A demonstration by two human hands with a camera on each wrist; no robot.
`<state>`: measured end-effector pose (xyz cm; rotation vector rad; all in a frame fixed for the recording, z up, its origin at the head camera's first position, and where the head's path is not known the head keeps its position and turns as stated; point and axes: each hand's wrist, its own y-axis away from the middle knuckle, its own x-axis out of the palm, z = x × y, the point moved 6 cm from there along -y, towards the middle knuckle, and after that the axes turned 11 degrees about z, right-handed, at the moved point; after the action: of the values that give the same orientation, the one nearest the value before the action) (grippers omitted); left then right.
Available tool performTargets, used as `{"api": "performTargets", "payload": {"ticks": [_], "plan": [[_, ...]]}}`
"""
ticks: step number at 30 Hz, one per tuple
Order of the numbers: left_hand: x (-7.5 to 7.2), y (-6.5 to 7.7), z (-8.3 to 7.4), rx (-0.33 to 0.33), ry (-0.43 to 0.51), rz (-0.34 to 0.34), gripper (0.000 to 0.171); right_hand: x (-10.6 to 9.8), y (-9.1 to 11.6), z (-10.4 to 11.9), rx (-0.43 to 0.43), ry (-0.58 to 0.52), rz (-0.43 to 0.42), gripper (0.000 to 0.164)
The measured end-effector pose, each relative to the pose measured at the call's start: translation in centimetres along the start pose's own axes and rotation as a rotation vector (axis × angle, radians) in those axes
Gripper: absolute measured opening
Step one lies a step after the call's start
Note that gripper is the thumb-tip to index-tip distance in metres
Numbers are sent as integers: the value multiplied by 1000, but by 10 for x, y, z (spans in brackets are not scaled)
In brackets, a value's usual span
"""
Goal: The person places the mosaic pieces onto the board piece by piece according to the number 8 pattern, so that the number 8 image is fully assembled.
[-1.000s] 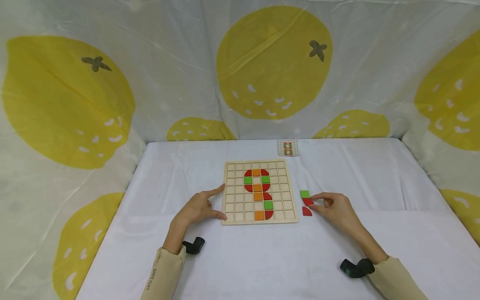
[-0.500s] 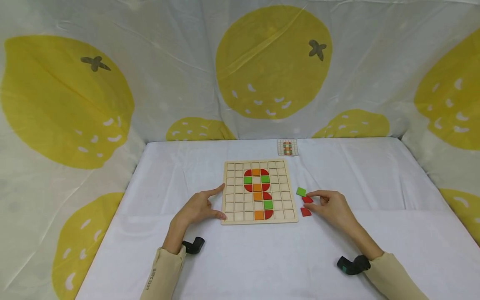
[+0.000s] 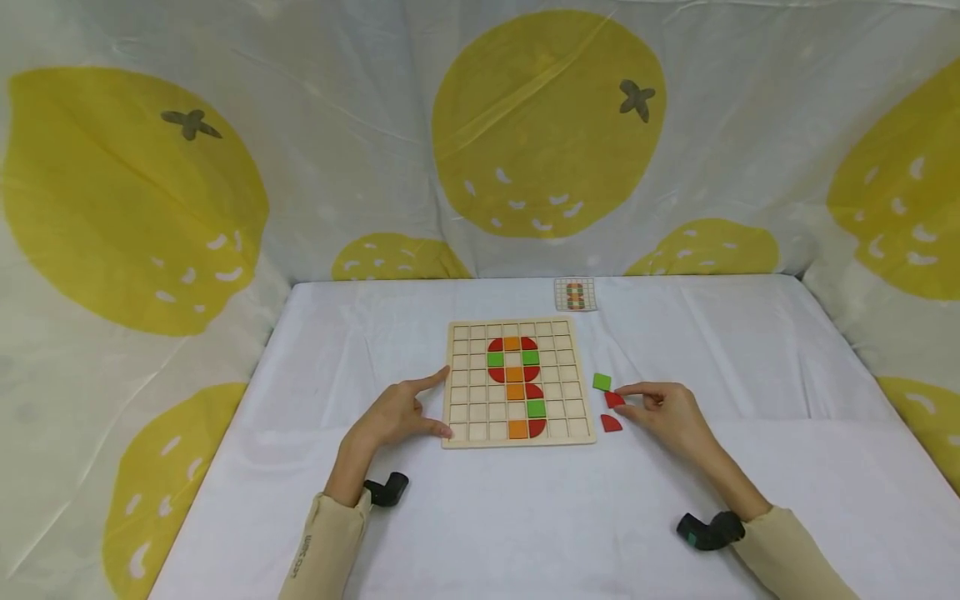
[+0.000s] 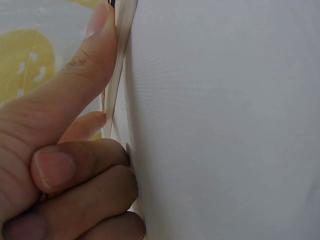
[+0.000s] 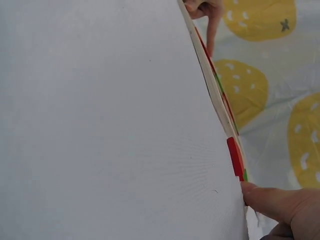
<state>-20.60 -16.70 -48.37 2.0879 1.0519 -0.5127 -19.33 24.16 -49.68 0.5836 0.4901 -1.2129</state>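
A square wooden grid board [image 3: 480, 440] lies on the white-covered table, with orange, green and red tiles set in its cells. My left hand [image 3: 396, 414] rests at its left edge, index finger and thumb spread along it and touching it. The left wrist view shows the other fingers curled under. Right of the board, my right hand [image 3: 663, 410] pinches a red quarter-circle tile [image 3: 612, 400] between thumb and index finger, low at the table. A green square tile [image 3: 602, 382] lies just above that tile, and another red quarter-circle tile [image 3: 611, 423] just below.
Behind the board lies a small pattern card [image 3: 575, 295] with a similar coloured design on a grid. A curtain [image 3: 375, 167] printed with large yellow fruit stands around the back and sides of the table.
The green tile and both loose red tiles have shifted slightly left and turned a little, with my right hand moving left alongside. My left hand has stayed at the board's edge.
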Motion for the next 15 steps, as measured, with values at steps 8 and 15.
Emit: {"api": "performTargets", "payload": {"ticks": [8,15], "plan": [[0,0,-2,16,-12,16,107,-1,-6,9,-38,-22,30,28],[-1,0,-1,11,-11,12,107,16,-28,45,-184,-49,179,26]]}}
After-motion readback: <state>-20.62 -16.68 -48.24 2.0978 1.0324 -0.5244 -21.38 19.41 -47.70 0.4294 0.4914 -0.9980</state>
